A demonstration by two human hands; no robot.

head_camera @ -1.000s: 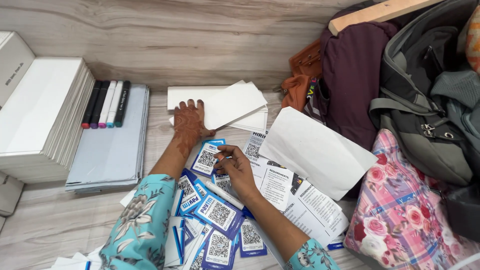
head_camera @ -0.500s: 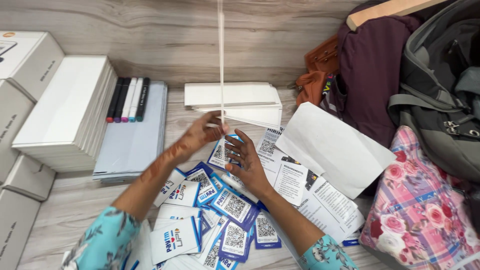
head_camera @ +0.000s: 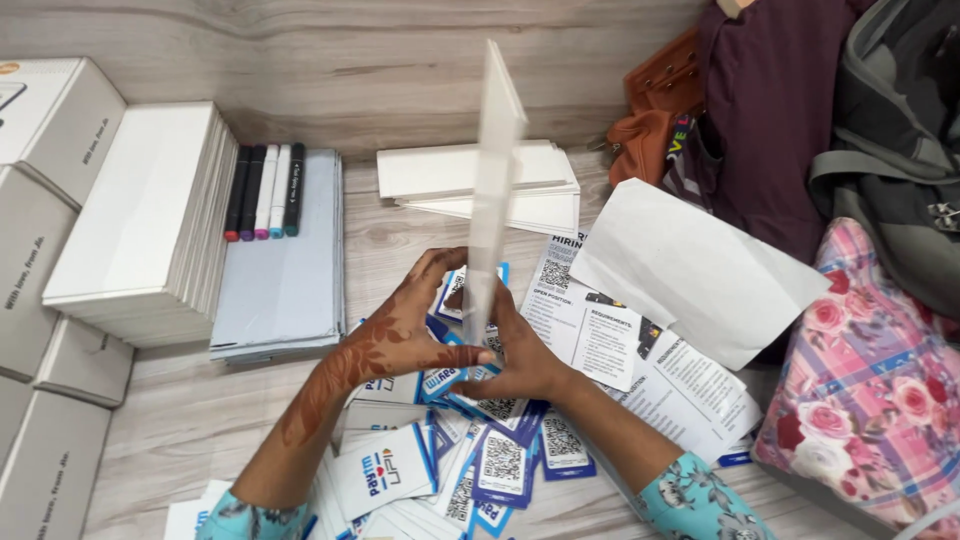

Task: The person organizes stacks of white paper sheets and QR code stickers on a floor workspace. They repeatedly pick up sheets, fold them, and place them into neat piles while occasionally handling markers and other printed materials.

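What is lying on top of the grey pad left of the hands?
Four markers lie side by side across the top end of the grey pad. The rest is bare; whatever is beneath them is hidden.

Thin white sheet [head_camera: 493,180], upright, edge-on

Pale wood-grain surface [head_camera: 300,60], perhaps a floor, under scattered cards [head_camera: 500,460], white boxes [head_camera: 130,215], leaflets [head_camera: 600,320], bags [head_camera: 880,390].

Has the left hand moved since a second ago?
Yes. The left hand has lifted off the white card stack and come back over the blue cards, gripping the upright clear sheet.
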